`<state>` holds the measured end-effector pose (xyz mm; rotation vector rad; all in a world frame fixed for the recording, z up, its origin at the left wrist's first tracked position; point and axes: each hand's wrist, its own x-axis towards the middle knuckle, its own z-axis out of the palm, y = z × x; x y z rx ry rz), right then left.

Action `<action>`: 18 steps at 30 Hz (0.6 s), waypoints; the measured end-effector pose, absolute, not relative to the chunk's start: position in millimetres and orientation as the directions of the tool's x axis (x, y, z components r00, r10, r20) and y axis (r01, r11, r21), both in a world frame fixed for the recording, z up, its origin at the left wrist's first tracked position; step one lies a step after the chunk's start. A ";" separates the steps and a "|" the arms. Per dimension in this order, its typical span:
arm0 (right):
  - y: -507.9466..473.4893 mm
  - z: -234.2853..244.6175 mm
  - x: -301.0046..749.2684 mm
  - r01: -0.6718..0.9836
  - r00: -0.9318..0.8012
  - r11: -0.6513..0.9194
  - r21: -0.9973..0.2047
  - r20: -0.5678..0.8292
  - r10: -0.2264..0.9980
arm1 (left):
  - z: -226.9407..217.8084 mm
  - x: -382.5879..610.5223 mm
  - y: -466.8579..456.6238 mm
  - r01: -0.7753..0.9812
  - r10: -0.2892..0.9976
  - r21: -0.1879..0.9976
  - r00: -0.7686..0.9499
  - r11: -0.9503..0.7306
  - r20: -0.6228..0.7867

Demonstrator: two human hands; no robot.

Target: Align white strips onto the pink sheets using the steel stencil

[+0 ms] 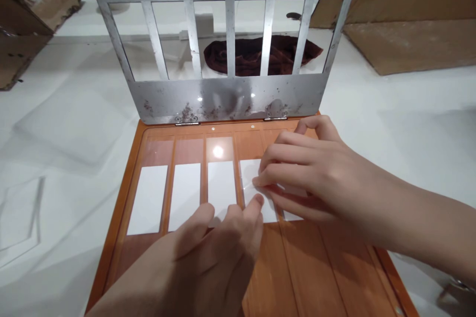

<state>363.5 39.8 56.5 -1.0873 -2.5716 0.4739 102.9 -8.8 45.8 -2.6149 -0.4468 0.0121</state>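
Observation:
An orange-brown wooden board (pixel 260 277) with long grooves lies before me, its metal frame lid (pixel 230 94) raised on two hinges. White cards (pixel 148 200) sit in a row across the grooves, with clear film (pixel 158 151) over the left ones. My left hand (pixel 223 242) rests low over the row, index fingertip pressing on the fourth white card (pixel 249 173), thumb apart. Bent over the same card, my right hand (pixel 308 173) has its thumb and fingertips together at what looks like a clear film edge. The right hand partly covers another card.
A dark red cloth (pixel 253 54) lies behind the lid, seen through its slots. Cardboard pieces (pixel 412 44) stand at the back right and back left. Clear sheets (pixel 22 213) lie on the white table (pixel 409 94) at left.

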 end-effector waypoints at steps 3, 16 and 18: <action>37.9 57.8 363.9 0.629 -0.672 0.660 -0.411 0.138 0.727 | 46.0 103.0 -9.9 0.312 0.312 -0.453 0.947 -0.835 0.079; 38.4 68.2 366.7 0.543 -0.660 0.582 -0.606 0.122 0.742 | 38.5 97.6 -12.3 0.088 0.194 -0.668 0.977 -0.739 -0.087; 36.5 63.4 363.5 0.573 -0.648 0.588 -0.571 0.124 0.752 | 38.9 96.1 -12.6 0.098 0.192 -0.656 0.979 -0.748 -0.073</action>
